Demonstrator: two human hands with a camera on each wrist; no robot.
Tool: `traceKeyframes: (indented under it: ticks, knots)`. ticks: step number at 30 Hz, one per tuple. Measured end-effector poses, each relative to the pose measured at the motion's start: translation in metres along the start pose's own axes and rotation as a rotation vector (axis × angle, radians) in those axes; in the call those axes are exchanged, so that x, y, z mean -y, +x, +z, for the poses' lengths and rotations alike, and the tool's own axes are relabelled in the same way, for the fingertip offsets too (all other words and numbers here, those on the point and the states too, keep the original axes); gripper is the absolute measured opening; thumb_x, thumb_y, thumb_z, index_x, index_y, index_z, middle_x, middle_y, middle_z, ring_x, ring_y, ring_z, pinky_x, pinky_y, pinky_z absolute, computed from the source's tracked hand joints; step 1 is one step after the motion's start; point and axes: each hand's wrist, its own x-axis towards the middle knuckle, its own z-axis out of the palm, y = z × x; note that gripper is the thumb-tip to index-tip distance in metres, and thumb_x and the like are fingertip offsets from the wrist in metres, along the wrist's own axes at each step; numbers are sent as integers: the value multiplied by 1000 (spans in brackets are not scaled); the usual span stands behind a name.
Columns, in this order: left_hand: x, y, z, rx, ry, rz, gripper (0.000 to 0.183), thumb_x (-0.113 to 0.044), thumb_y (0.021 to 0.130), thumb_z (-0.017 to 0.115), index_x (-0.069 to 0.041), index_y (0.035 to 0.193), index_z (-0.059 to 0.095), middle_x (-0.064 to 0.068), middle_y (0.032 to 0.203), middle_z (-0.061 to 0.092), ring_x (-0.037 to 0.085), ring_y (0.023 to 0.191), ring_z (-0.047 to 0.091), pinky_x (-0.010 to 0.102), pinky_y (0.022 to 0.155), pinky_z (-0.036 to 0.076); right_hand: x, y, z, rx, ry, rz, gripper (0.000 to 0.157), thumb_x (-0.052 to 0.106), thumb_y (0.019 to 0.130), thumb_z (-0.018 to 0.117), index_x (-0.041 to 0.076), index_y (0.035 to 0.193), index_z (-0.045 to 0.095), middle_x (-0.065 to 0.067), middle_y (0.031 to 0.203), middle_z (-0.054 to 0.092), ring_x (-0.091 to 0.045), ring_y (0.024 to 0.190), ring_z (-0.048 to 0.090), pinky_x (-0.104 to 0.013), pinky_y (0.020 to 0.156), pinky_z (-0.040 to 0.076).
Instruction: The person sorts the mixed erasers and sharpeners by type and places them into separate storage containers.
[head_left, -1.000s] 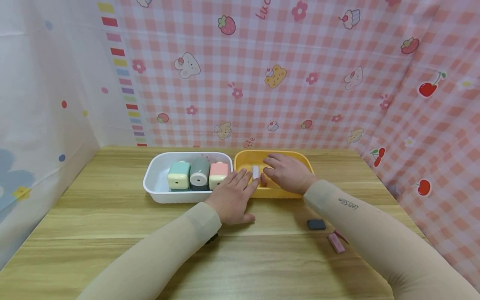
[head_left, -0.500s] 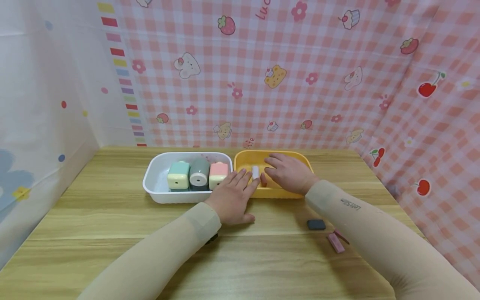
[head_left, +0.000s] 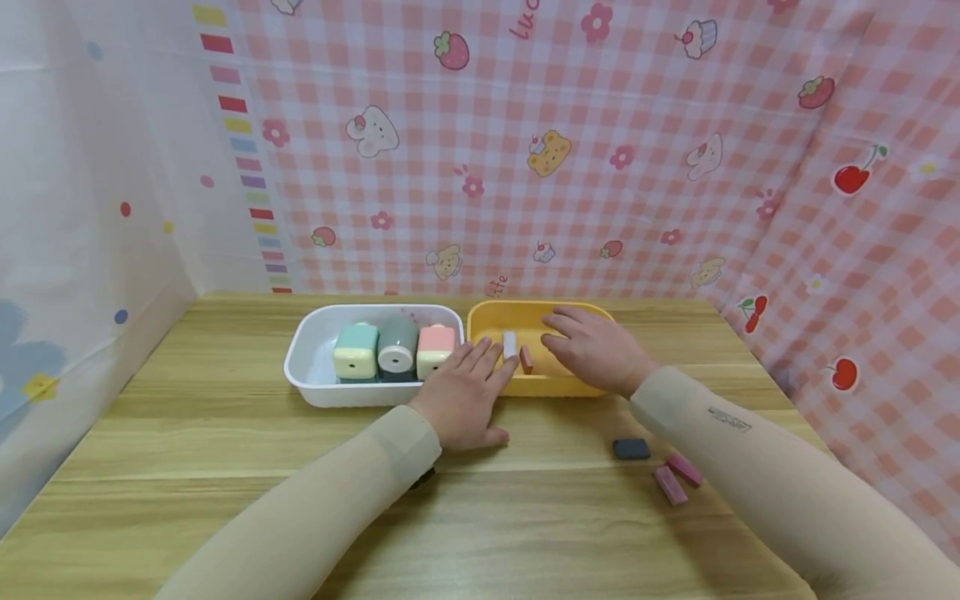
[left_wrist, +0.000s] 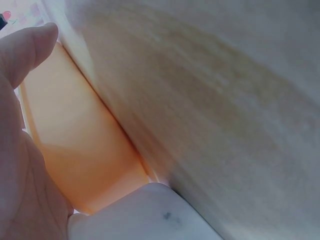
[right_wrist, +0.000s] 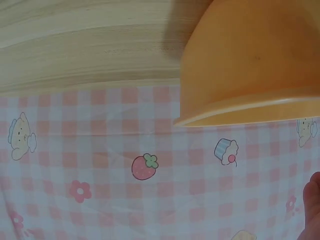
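My left hand (head_left: 465, 398) lies with fingers spread and straight over the adjoining rims of a white bin (head_left: 318, 396) and a yellow bin (head_left: 551, 386). Inside the yellow bin, a white eraser-like block (head_left: 510, 345) and a reddish one (head_left: 527, 360) sit just beyond its fingertips. Over the right part of that bin, my right hand (head_left: 602, 348) hovers with loosely bent fingers; nothing shows in its grasp. Three pencil sharpeners stand in the white bin: teal (head_left: 356, 350), grey-green (head_left: 397, 343) and pink (head_left: 437, 348), the last partly behind my left fingers.
On the table (head_left: 525, 533), a dark grey block (head_left: 631, 449) and two pink blocks, one nearer (head_left: 670, 485) and one farther (head_left: 684, 469), lie beside my right forearm. Something black (head_left: 423, 478) peeks out from under my left forearm. A checked cloth (head_left: 645, 100) hangs behind.
My right hand has drawn a little to the right, uncovering the reddish block in the yellow bin. Its forearm has shifted too, showing more of the farther pink block. My left hand stays put.
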Motion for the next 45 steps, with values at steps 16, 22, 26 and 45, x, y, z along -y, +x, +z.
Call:
traceKeyframes:
  ticks: [16, 22, 26, 45]
  knots:
    - [-1, -1, -3, 15, 2, 0, 107, -77, 92, 58, -18, 171, 16, 12, 177, 20, 32, 165, 14, 49, 135, 12, 4, -35, -16, -73, 85, 54, 32, 11, 86, 88, 7, 115, 77, -18, 123, 74, -37, 115, 70, -45, 89, 64]
    - [-2, -2, -4, 19, -2, 0, 107, -77, 92, 57, -18, 171, 15, 12, 177, 19, 32, 165, 14, 49, 135, 11, 7, -45, -20, -124, 86, 54, 29, 10, 86, 86, 6, 113, 77, -19, 120, 76, -39, 111, 73, -48, 90, 64]
    - [-2, -2, -4, 21, 0, 1, 107, -77, 92, 57, -18, 171, 15, 12, 177, 19, 31, 165, 14, 48, 135, 11, 11, -52, -22, -140, 98, 70, 30, 11, 85, 86, 6, 113, 77, -19, 119, 76, -38, 108, 74, -49, 88, 64]
    - [-1, -2, -4, 0, -16, 7, 106, -74, 92, 60, -16, 170, 18, 14, 176, 21, 33, 165, 16, 49, 135, 12, 28, -76, -29, -106, 136, 123, 59, 42, 114, 30, 7, 118, 77, -19, 119, 76, -37, 103, 75, -50, 84, 65]
